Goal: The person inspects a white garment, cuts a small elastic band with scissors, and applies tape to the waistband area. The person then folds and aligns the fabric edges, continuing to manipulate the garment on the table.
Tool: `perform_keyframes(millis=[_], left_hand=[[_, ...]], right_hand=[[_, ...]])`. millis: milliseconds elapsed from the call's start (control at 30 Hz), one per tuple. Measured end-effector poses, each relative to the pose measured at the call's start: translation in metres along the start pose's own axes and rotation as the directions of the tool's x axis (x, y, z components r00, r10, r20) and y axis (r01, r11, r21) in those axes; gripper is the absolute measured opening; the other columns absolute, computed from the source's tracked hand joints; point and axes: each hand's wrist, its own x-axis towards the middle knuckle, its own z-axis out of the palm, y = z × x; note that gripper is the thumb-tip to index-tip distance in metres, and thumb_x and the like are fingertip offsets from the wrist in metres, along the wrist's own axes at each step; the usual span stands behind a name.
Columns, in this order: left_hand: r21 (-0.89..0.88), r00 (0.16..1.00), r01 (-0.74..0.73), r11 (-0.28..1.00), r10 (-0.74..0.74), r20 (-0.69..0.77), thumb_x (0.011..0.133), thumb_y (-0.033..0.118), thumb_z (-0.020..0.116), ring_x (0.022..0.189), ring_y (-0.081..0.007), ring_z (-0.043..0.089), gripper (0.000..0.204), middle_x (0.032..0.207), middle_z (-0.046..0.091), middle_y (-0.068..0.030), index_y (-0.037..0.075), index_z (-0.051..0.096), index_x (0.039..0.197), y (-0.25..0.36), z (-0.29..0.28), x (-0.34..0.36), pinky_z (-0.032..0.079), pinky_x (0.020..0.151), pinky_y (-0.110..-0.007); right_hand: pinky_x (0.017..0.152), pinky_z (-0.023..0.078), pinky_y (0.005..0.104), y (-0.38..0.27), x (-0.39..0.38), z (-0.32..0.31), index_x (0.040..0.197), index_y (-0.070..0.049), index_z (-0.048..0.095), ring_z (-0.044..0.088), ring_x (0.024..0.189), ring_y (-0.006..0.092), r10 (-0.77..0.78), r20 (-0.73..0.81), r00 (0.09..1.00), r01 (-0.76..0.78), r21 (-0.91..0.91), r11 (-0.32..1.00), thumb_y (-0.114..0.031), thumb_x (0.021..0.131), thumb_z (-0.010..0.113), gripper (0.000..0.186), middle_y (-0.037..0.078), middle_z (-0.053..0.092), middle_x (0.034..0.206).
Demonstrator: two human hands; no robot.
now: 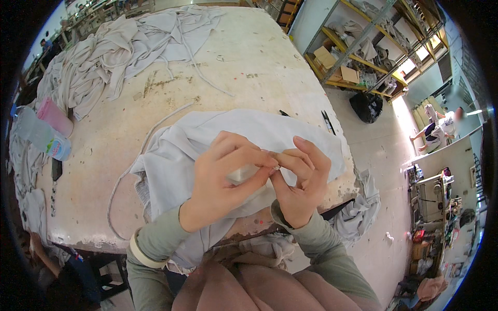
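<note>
My left hand [220,173] and my right hand [301,179] meet fingertip to fingertip above a light grey garment [218,127] spread on the table. Both are closed in a pinch around a tiny whitish bit [276,168], too small to name. The right hand's upper fingers curl loosely. A pale thing [243,174] shows in the gap under my left fingers; its kind is unclear. From the garment's left side a grey drawcord [124,173] curves over the tabletop, near a ribbed edge [142,192].
More grey garments [109,52] are heaped at the table's far left. A clear bottle [44,135] and a pink cup [54,116] lie left. Pens [328,122] rest by the right edge of the table [249,62]. Shelving [358,46] and a black bag [366,106] stand beyond.
</note>
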Motion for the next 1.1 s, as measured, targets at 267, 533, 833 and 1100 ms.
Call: perform_keyframes(millis=[267,533,833,1100], left_hand=[[0.207,0.981,-0.164,0.965,0.181,-0.069,0.059,0.003,0.075,0.079,-0.0215,0.055,0.026,0.085,0.060,-0.0008,0.011,0.069,0.083,0.002,0.004,-0.006,0.044,0.066,-0.032],[0.222,0.999,0.011,0.975,-0.003,-0.038,0.066,0.004,0.074,0.081,-0.0200,0.058,0.019,0.081,0.064,-0.0012,0.009,0.067,0.082,0.008,0.006,-0.003,0.044,0.072,-0.031],[-0.348,0.826,0.562,0.750,-0.495,0.268,0.079,0.011,0.070,0.079,-0.0093,0.058,0.015,0.082,0.067,-0.0044,0.000,0.067,0.088,0.004,-0.002,-0.002,0.045,0.073,-0.025],[-0.437,0.818,0.575,0.692,-0.490,0.301,0.083,0.012,0.068,0.080,-0.0073,0.057,0.015,0.083,0.067,-0.0034,-0.001,0.066,0.089,0.001,-0.002,0.000,0.045,0.074,-0.025]], right_hand=[[0.084,0.049,0.0326,-0.004,0.004,-0.003,0.103,-0.004,0.066,0.060,0.100,0.0228,-0.004,0.086,0.996,0.007,-0.030,1.000,0.011,0.066,0.068,0.040,0.010,0.058,0.117],[0.080,0.046,0.0312,-0.008,0.014,-0.012,0.098,0.000,0.063,0.060,0.091,0.0252,0.032,0.051,0.998,-0.041,0.184,0.982,0.004,0.069,0.069,0.029,0.011,0.066,0.093],[0.074,0.042,0.0256,-0.003,0.011,-0.014,0.091,0.001,0.064,0.054,0.078,0.0126,0.430,0.239,0.870,-0.492,0.417,0.764,-0.005,0.083,0.064,0.010,0.007,0.064,0.087],[0.072,0.041,0.0245,-0.001,0.017,-0.021,0.091,0.001,0.063,0.051,0.076,0.0111,0.397,0.316,0.862,-0.492,0.332,0.805,-0.009,0.087,0.061,0.010,0.005,0.062,0.089]])
